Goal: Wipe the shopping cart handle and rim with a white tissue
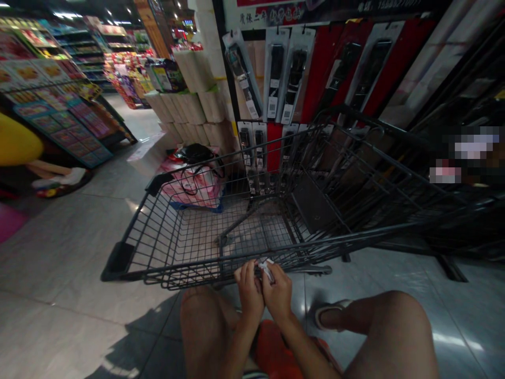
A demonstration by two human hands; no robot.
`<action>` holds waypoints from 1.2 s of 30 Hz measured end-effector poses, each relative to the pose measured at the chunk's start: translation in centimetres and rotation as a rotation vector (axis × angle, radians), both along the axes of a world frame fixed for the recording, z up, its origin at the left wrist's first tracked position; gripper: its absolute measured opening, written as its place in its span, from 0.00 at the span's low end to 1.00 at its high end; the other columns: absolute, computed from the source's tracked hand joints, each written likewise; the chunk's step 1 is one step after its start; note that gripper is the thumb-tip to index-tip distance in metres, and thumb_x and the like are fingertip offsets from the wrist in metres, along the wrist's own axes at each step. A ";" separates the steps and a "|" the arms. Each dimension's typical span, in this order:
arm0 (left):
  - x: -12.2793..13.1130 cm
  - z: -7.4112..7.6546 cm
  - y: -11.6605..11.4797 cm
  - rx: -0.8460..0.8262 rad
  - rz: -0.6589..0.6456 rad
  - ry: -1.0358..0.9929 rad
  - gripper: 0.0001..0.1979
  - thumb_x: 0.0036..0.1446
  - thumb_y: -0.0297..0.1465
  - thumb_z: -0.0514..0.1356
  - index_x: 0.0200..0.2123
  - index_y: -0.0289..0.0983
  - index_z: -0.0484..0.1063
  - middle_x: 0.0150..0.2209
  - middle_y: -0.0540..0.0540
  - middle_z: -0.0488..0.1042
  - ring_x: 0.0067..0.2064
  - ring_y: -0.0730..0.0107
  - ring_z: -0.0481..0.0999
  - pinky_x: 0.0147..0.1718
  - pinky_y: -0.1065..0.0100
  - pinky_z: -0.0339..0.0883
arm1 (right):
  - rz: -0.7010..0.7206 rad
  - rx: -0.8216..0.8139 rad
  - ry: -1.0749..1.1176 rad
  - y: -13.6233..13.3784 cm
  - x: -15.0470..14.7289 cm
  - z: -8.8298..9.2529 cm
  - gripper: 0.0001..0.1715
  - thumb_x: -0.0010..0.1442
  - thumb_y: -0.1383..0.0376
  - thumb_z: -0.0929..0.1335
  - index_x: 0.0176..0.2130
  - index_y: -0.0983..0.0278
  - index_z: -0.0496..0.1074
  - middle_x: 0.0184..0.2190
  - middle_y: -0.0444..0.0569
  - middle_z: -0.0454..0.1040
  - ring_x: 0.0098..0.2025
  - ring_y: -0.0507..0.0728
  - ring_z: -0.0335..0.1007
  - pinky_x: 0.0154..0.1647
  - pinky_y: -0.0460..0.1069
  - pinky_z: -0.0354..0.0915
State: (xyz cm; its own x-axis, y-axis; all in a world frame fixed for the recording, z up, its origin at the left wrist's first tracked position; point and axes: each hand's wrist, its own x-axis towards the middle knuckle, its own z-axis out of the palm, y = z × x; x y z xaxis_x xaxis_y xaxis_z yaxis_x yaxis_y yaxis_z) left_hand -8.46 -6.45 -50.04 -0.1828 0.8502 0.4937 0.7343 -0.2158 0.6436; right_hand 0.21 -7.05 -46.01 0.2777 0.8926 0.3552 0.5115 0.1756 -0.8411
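Observation:
My left hand point(250, 287) and my right hand point(277, 288) are close together in front of my body, fingers curled inward. A small crumpled white piece point(268, 270), perhaps paper or cloth, pokes out at the fingers of my right hand. Whether the left fingers grip it too is hidden. Just beyond the hands runs the near side of a black wire shopping cart point(189, 267). From this view I cannot tell whether the fingers touch its rim.
Packaged straps or belts point(276, 73) hang on a red-backed rack behind the cart. Past the cart stand stacked paper rolls point(189, 108) and a pink and white bag point(193, 184). Shelves of goods point(71, 116) line the left. My bare knees point(398, 326) flank the hands.

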 end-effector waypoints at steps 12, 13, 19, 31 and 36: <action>0.6 1.6 0.1 0.069 -0.014 0.051 0.20 0.55 0.21 0.46 0.48 0.37 0.66 0.41 0.42 0.72 0.46 0.62 0.68 0.44 0.57 0.68 | -0.033 -0.020 0.085 -1.0 1.1 -1.5 0.12 0.60 0.64 0.63 0.38 0.64 0.75 0.35 0.52 0.79 0.38 0.57 0.76 0.39 0.49 0.70; 0.7 1.6 0.1 0.071 -0.015 0.054 0.19 0.55 0.21 0.46 0.48 0.37 0.66 0.41 0.42 0.72 0.46 0.62 0.68 0.44 0.57 0.68 | -0.054 -0.033 0.103 -1.1 1.2 -1.6 0.12 0.60 0.63 0.64 0.39 0.65 0.75 0.35 0.53 0.79 0.38 0.57 0.76 0.39 0.50 0.70; 0.7 1.7 0.1 0.083 -0.010 0.070 0.19 0.55 0.21 0.47 0.48 0.36 0.65 0.41 0.42 0.72 0.45 0.62 0.67 0.44 0.58 0.67 | -0.145 -0.119 0.221 -1.0 1.1 -1.9 0.18 0.59 0.57 0.66 0.40 0.68 0.75 0.33 0.56 0.79 0.33 0.58 0.76 0.36 0.50 0.70; 0.8 1.7 0.2 0.094 0.007 0.092 0.17 0.54 0.21 0.48 0.46 0.36 0.66 0.39 0.43 0.72 0.43 0.61 0.67 0.42 0.59 0.66 | -0.090 -0.261 0.409 0.2 0.0 -1.9 0.14 0.58 0.57 0.64 0.29 0.65 0.71 0.22 0.45 0.74 0.25 0.53 0.69 0.28 0.45 0.64; 0.7 1.8 0.2 0.096 0.004 0.100 0.17 0.54 0.21 0.48 0.46 0.36 0.65 0.39 0.43 0.72 0.43 0.61 0.66 0.42 0.60 0.66 | -0.058 -0.291 0.425 0.7 -0.2 -3.0 0.15 0.57 0.57 0.65 0.28 0.65 0.71 0.20 0.44 0.72 0.23 0.52 0.66 0.25 0.45 0.62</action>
State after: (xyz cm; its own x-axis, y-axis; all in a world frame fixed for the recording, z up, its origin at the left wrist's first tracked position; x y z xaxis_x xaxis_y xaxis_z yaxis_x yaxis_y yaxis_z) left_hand -7.74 -6.24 -48.23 -0.1323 0.7972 0.5890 0.7949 -0.2696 0.5435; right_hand -0.03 -6.39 -48.99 0.3955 0.9165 -0.0604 0.1157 -0.1150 -0.9866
